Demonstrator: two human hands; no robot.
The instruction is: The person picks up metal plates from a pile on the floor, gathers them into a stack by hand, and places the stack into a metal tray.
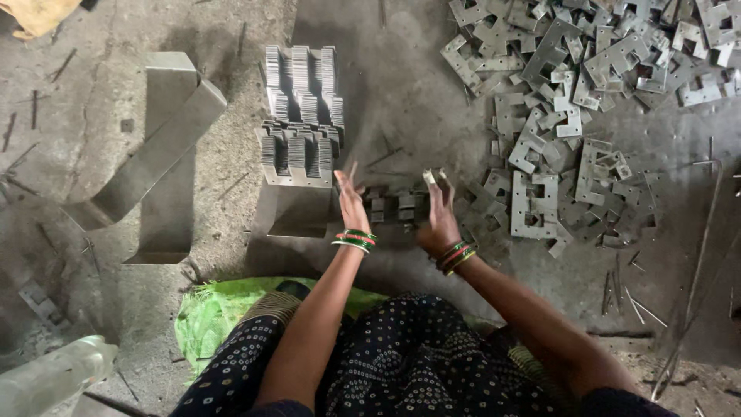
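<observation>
Right now both hands work a short row of stamped plates (395,205) held between them: the left hand (352,207) flat and open against one end, the right hand (440,218) pinching a plate. Squaring the edges evenly would matter before joining the stack (301,123) beyond the left hand; the loose pile (571,108) lies right.

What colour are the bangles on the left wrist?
Green and red bangles, with a pale one at the edge; seen in the head view.

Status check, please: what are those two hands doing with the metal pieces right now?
Left hand open, flat against a small stack of plates. Right hand closes on the stack's other end. Finished stacks stand just left; loose pile lies right. Nothing between.
</observation>
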